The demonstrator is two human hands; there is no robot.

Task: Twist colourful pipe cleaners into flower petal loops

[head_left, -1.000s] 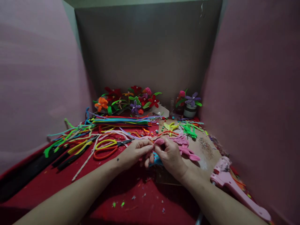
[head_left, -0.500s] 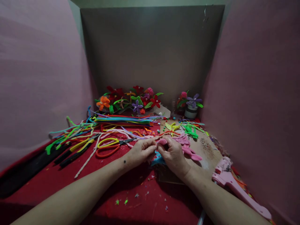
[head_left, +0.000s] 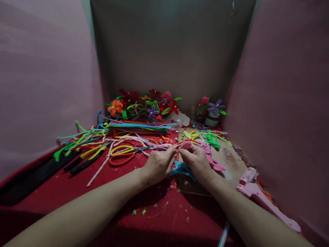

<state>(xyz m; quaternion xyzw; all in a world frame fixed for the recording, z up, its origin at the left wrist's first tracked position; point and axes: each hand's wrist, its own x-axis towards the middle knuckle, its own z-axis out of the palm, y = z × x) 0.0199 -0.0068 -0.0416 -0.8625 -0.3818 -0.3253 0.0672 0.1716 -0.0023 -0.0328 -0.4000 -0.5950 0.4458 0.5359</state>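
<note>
Between the fingers of my right hand is a pink pipe-cleaner petal, its rounded end showing above the thumb. My left hand is closed close beside it, fingertips pinched near the petal's thin end; what it grips is too small to make out. Just below the hands lie blue pipe-cleaner pieces, partly covered by my right hand. More pink petals rest on the board right of that hand. Scissors with yellow and red handles lie left of my left hand.
Pliers and a bundle of coloured pipe cleaners lie at left on the red cloth. A pink glue gun sits right of the board. Finished flowers stand at the back, beside a small pot.
My hands have shifted slightly right and up in the picture with the petal. A small gap now shows between the fingertips. The camera view has tilted a little.
</note>
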